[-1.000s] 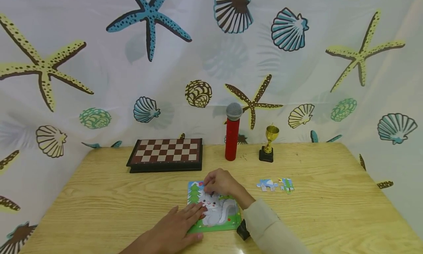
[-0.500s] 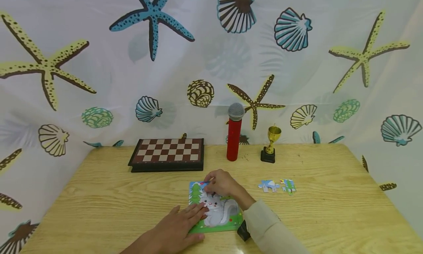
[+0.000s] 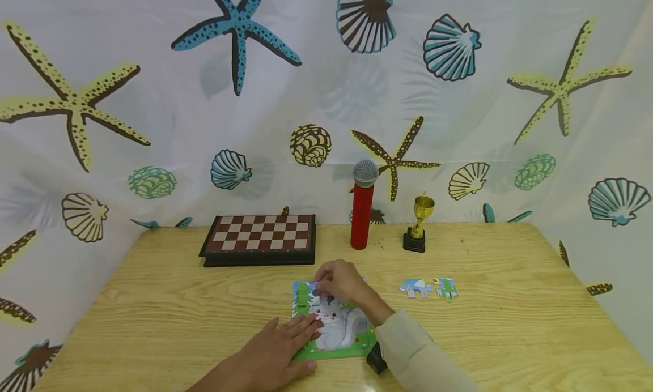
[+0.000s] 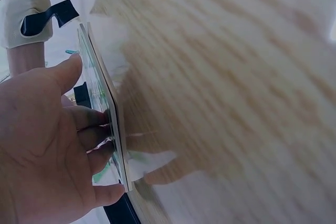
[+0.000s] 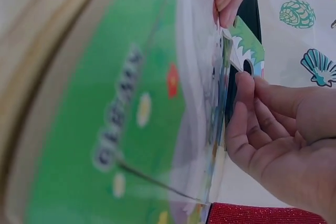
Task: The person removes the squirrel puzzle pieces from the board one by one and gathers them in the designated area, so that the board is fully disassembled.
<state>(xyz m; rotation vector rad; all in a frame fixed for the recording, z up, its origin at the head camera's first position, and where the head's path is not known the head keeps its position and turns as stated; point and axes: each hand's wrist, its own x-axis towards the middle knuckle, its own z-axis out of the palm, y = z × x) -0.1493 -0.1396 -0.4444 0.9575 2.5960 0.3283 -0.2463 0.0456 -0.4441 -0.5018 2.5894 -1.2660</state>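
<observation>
The squirrel puzzle (image 3: 334,335) lies on the desk (image 3: 178,318); the left hand (image 3: 278,346) rests on it, fingers extended. The right hand's (image 3: 343,281) fingers pinch a tilted piece (image 5: 248,43), apparently mid-fitting; next likely calls for aligning it, then pressing flat.

Curtained-off tabletop (image 3: 178,307), seashell-print cloth (image 3: 306,92) behind.

Left hand (image 3: 274,349): palm down, fingers extended, thumb apart. Right hand (image 3: 344,281): thumb and forefinger pinching, remaining fingers curled, apparently loosely.
</observation>
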